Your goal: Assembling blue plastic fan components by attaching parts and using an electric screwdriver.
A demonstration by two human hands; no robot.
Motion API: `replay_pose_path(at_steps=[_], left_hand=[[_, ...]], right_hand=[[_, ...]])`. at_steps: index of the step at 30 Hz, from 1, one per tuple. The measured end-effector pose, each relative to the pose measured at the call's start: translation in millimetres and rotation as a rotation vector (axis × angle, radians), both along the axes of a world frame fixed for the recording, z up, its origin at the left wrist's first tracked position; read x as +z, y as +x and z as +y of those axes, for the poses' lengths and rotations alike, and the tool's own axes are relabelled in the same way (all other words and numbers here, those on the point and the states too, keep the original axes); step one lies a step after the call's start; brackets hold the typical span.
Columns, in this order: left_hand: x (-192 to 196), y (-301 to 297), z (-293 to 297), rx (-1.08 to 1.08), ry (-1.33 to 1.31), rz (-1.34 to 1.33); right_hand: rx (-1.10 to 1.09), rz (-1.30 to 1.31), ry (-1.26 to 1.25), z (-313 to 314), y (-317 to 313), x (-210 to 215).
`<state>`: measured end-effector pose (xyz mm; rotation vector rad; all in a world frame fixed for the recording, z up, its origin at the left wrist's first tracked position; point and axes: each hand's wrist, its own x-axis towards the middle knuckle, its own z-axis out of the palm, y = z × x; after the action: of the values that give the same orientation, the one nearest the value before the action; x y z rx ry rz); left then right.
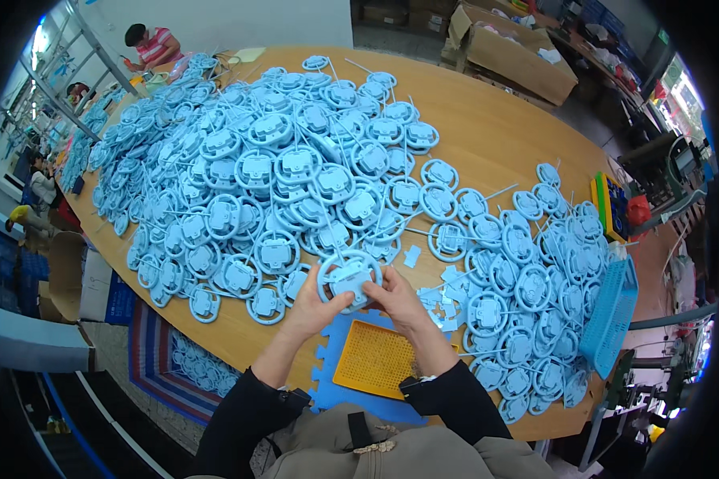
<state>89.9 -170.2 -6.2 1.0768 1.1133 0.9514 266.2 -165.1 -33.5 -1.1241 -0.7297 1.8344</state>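
Observation:
Between my two hands is a round light-blue plastic part (348, 275) with a thick ring rim and a flat block in its centre. My left hand (315, 310) grips its left side, the thumb resting on the lower face. My right hand (397, 298) closes on the right side, thumb and fingers at the rim. The part is held above the front of the wooden table, just beyond a yellow perforated tray (375, 359) on a blue foam mat (323, 375). Small flat light-blue pieces (449, 302) lie loose to the right of my right hand.
A large heap of similar parts (256, 172) with thin stalks covers the table's left and middle. A second pile (527, 279) lies right, beside a blue plastic basket (609, 315). Another person (156, 49) sits at the far left end. A cardboard box (515, 52) stands beyond the table.

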Motion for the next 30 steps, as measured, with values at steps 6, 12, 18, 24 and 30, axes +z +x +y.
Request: replay_pose_path(at_steps=[6, 12, 18, 24, 30], left_hand=[[-26.9, -0.5, -4.9, 0.024, 0.126, 0.215], [-22.8, -22.4, 9.2, 0.057, -0.041, 0.179], [-37.5, -136.4, 77.3, 0.365, -0.063, -0.006], [-41.5, -171.0, 117.0, 0.377, -0.1, 0.358], [-47.4, -134.0, 105.4, 0.537, 0.284, 1.091]], right_hand=[[0.021, -0.087, 0.022, 0.0, 3.0, -16.2], [0.197, -0.442, 0.137, 17.8, 4.2, -41.9], [-0.02, -1.593, 0.737, 130.1, 121.2, -64.7], [0.234, -1.663, 0.543, 155.6, 144.2, -85.3], [-0.311, -1.301, 0.807, 146.6, 196.5, -103.7]])
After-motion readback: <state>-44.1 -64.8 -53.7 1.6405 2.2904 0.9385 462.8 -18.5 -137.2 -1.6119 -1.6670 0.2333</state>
